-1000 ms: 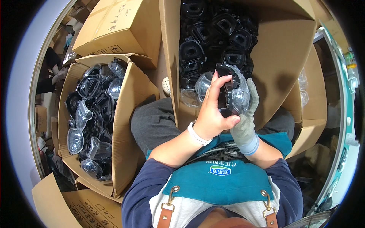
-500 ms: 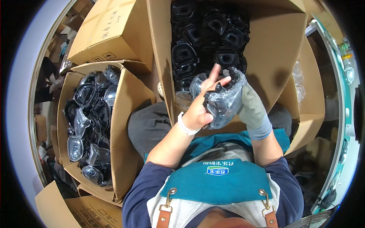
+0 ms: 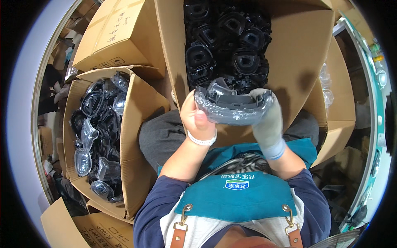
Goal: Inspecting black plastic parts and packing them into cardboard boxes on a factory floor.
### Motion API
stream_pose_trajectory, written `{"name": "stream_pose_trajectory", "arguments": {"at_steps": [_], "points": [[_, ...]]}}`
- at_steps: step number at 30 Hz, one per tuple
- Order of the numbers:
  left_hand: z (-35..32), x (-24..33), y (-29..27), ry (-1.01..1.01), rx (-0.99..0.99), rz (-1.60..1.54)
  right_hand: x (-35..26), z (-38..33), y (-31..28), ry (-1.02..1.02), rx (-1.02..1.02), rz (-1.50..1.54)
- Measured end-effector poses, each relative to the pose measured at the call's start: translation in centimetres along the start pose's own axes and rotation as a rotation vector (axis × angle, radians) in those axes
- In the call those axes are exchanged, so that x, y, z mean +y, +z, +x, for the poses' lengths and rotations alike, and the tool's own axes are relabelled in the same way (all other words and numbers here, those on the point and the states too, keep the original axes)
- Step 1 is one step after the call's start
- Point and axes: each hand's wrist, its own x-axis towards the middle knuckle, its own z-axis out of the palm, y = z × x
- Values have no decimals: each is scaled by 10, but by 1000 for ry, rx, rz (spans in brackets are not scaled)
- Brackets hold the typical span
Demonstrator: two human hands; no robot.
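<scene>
Both my hands hold a vehicle lamp part (image 3: pixel 231 112), a clear curved lens with a black frame inside, out over the near edge of a tall cardboard box. My bare left hand (image 3: pixel 200 118) closes round its left end, thumb on the clear face. A pale grey work glove covers my right hand (image 3: pixel 269 124), which grips the right end; its fingers are partly hidden. Behind the part shows another clear plastic piece (image 3: pixel 221 87); I cannot tell whether it touches the held one. Black lamp frames (image 3: pixel 246 62) fill the tall box (image 3: pixel 295 53) in several rows.
On my left an open carton (image 3: pixel 138 144) holds a jumble of clear lenses and black frames (image 3: pixel 108 128). Behind it stands a closed carton (image 3: pixel 103 37). Another open carton (image 3: pixel 341 95) with clear pieces is at right. A cardboard flap (image 3: pixel 62 223) rises at lower left.
The lamp part has turned from steeply tilted to lying crosswise. My left hand's outstretched fingers have closed round its left end, and my right hand has shifted slightly down.
</scene>
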Motion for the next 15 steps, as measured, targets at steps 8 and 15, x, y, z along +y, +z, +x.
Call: {"name": "stream_pose_trajectory", "arguments": {"at_steps": [8,15], "points": [[-4,-7,5,9,14,-11,15,8,-9,-39,43,166],[2,-12,5,-65,40,-56,-9,4,28,42,163,-126]]}}
